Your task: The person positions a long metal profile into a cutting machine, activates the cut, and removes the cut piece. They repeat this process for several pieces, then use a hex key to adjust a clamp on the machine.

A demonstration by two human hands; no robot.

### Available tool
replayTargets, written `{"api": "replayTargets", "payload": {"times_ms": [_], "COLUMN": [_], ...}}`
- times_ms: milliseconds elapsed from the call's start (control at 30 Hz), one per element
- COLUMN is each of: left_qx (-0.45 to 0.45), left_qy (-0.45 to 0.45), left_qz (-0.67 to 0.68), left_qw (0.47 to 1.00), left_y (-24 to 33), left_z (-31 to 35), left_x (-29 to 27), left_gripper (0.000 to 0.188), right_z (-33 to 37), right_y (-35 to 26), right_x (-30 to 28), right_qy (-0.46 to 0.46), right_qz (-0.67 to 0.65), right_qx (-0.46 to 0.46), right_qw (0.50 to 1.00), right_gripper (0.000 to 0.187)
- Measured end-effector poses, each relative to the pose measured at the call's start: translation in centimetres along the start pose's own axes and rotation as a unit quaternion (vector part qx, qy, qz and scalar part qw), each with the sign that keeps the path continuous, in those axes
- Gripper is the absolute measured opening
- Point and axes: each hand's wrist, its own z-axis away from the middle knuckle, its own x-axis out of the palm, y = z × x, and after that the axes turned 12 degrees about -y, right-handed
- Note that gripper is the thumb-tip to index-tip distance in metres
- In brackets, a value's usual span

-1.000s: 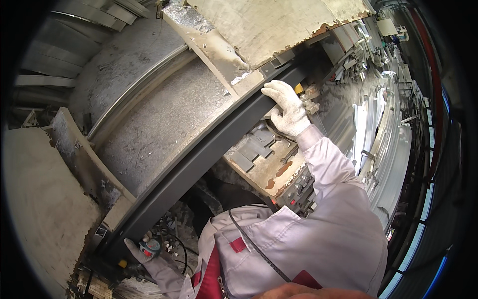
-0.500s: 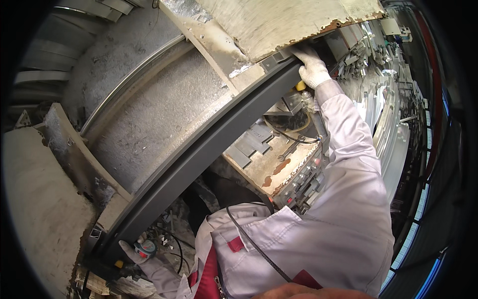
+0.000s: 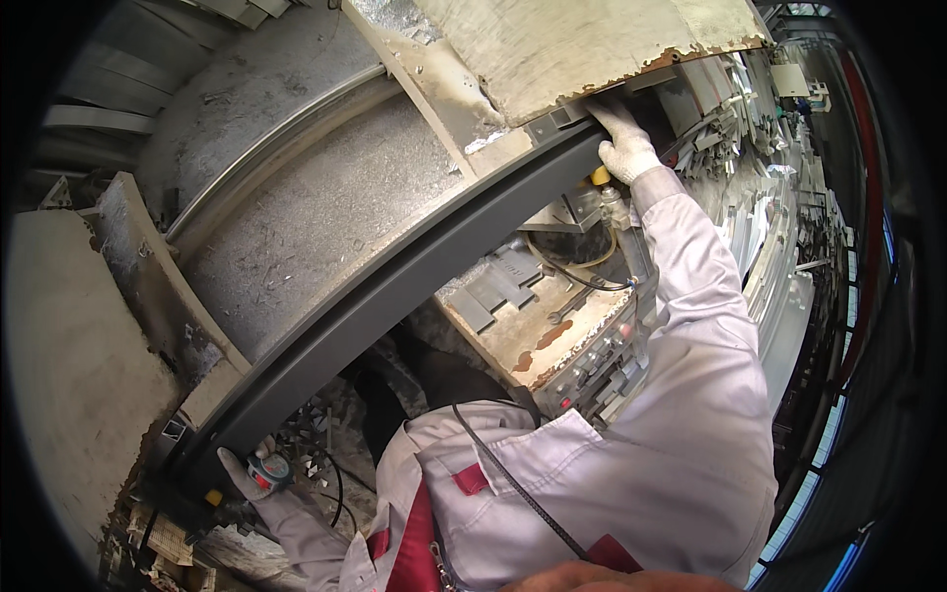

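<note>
A long dark grey metal profile [image 3: 395, 276] lies slantwise before me, from lower left to upper right, along the machine's near edge. At its upper right end my right hand [image 3: 629, 150], in a white glove, grips it. Those fingertips reach into shadow under the machine's pale cover and are partly hidden. Near the lower left end my gloved left hand [image 3: 240, 478] holds a round tape measure [image 3: 268, 472] with grey and red parts. Its fingers rest against the profile's side. No drawn-out tape blade can be made out.
Pale covers with rusty edges [image 3: 592, 49] flank a dusty machine bed [image 3: 306, 207] strewn with metal chips. Below the profile stands a control box [image 3: 552, 335] carrying flat metal plates, a wrench [image 3: 572, 303] and front knobs. Metal offcuts [image 3: 779, 227] pile up at the right.
The view has turned slightly, so everything sits a little differently in the picture. Both hands keep their places on the profile, and the tape measure stays in my left hand.
</note>
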Motion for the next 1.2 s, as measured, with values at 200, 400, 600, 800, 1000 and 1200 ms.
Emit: {"api": "replayTargets", "payload": {"times_ms": [200,400,600,800,1000,1200], "left_qx": [-0.059,-0.044,-0.105,-0.214,-0.299,-0.276], "left_qy": [0.012,0.054,0.042,0.022,0.079,0.069], "left_qz": [0.036,0.027,0.094,0.114,0.082,0.069], "left_qw": [0.998,0.997,0.989,0.970,0.948,0.956], "left_y": [0.5,-1.4,-4.5,-9.2,-10.7,-9.8], "left_z": [1.6,4.1,7.5,10.7,10.2,9.2], "left_x": [0.3,3.0,4.9,9.5,13.7,14.7], "left_gripper": [0.077,0.070,0.062,0.046,0.035,0.031], "right_z": [0.5,5.2,12.5,17.7,15.4,15.3], "right_y": [5.6,7.9,5.1,8.0,8.6,6.7], "right_x": [1.7,2.7,6.4,10.0,7.5,8.5], "right_qy": [0.145,0.142,0.213,-0.035,-0.238,-0.168], "right_qz": [0.069,-0.038,-0.087,-0.413,-0.470,-0.429], "right_qx": [0.022,0.103,0.088,0.169,0.147,0.182], "right_qw": [0.987,0.984,0.969,0.894,0.837,0.869], "right_gripper": [0.074,0.058,0.040,0.063,0.036,0.039]}}
